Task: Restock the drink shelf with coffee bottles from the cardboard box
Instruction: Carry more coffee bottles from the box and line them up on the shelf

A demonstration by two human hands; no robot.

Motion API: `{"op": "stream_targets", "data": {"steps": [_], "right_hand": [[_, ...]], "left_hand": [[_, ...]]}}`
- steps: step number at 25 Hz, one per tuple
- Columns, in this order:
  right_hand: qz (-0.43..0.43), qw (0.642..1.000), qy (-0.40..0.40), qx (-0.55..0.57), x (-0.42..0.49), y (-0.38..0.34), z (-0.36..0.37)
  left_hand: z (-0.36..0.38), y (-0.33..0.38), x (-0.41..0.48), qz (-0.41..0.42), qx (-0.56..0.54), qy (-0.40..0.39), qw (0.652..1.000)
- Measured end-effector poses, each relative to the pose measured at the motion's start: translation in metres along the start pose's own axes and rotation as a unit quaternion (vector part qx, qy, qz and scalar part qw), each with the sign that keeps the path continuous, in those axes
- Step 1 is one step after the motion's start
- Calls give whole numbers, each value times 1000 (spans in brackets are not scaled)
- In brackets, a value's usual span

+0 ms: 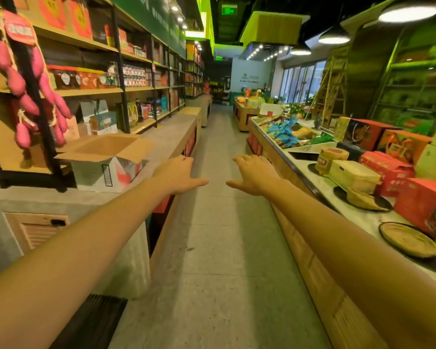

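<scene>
Left hand (179, 172): stretched out over the aisle floor (219, 235), palm down, fingers loosely bent, thumb pointing inward, holding nothing.
Right hand (253, 173): level with the left, near it but apart, relaxed in the same way, holding nothing.
Cardboard box (106, 162): on the left counter (169, 132), flaps spread open, just left of the left hand and not touched; its contents cannot be made out.
Shelves (91, 91): above the box, stocked with packaged goods.
Right counter (322, 187): carries red gift boxes (385, 172) and 2 round trays.

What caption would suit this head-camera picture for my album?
Left hand and right hand, both empty, reach along a shop aisle near an open cardboard box.
</scene>
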State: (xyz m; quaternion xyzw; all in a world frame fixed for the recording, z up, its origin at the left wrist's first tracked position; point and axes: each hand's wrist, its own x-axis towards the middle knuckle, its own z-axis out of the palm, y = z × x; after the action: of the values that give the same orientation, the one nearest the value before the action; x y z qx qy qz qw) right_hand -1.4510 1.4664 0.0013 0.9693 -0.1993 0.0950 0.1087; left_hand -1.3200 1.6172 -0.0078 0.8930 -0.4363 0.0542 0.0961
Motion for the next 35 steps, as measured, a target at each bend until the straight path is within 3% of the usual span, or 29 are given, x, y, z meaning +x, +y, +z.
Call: {"op": "stream_targets", "data": {"steps": [12,16,21,29,35], "right_hand": [[17,1000,-20,12,319,106,83],[-27,1000,0,11,443,144,133],[-121,992,31,7,611,175,166],[-263,963,37,56,835,113,213],[-331,940,56,63,979,27,242]], "left_hand": [[41,-53,350,16,23,8,1000],[74,-71,463,-16,-4,27,999],[87,-116,598,-113,-1,54,992],[105,-245,725,-248,10,53,967],[113,-372,803,-290,46,67,954]]}}
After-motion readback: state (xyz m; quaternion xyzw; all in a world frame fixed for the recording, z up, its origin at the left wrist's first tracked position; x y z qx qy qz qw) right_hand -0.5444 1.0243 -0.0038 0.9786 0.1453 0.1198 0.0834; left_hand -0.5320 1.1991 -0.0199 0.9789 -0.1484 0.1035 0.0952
